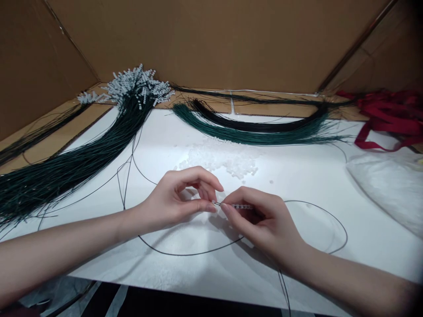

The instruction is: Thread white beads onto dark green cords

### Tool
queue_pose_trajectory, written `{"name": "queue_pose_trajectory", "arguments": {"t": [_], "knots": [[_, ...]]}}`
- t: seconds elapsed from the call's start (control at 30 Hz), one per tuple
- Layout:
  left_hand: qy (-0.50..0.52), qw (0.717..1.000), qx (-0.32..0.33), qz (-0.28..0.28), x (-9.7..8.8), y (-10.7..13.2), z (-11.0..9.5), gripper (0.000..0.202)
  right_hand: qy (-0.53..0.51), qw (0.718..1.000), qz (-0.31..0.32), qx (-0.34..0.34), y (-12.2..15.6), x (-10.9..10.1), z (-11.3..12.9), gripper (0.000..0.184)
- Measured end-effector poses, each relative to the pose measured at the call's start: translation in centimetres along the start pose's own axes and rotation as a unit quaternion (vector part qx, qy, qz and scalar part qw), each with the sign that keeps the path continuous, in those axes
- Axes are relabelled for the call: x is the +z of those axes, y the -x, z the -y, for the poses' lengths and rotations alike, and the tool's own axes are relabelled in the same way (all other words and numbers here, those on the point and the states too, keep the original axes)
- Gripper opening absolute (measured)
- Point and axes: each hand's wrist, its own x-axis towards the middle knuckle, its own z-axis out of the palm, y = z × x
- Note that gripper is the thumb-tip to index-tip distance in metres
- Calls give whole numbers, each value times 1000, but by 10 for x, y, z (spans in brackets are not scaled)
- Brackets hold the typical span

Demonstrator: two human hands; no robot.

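Beaded wire (pixel 243 206), one, frame centre: pinched in my right hand (pixel 264 218). Left hand (pixel 180 198): curled, thumb at the wire; whether it gripped, I couldn't tell. Handling, I judged: wire needed a firm, straight pinch.

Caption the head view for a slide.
Right hand pinching a beaded wire, left hand close beside it, loose white beads beyond.

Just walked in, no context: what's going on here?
A person's right hand pinches a beaded strand above a white surface. The left hand is at the strand's tip; whether it grips is unclear. Loose beads lie just beyond the hands. At left lies a bundle of dark green strands with white beaded tips.
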Motion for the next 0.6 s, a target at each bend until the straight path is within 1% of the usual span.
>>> {"name": "queue_pose_trajectory", "arguments": {"t": [0.2, 0.6], "knots": [[-15, 1000, -9, 2, 0, 1, 1, 21, 9, 1000, 0, -6, -1, 0, 0, 15], [-19, 1000, -2, 3, 0, 1, 1, 22, 11, 1000, -4, -17, -1, 1, 0, 14]]}}
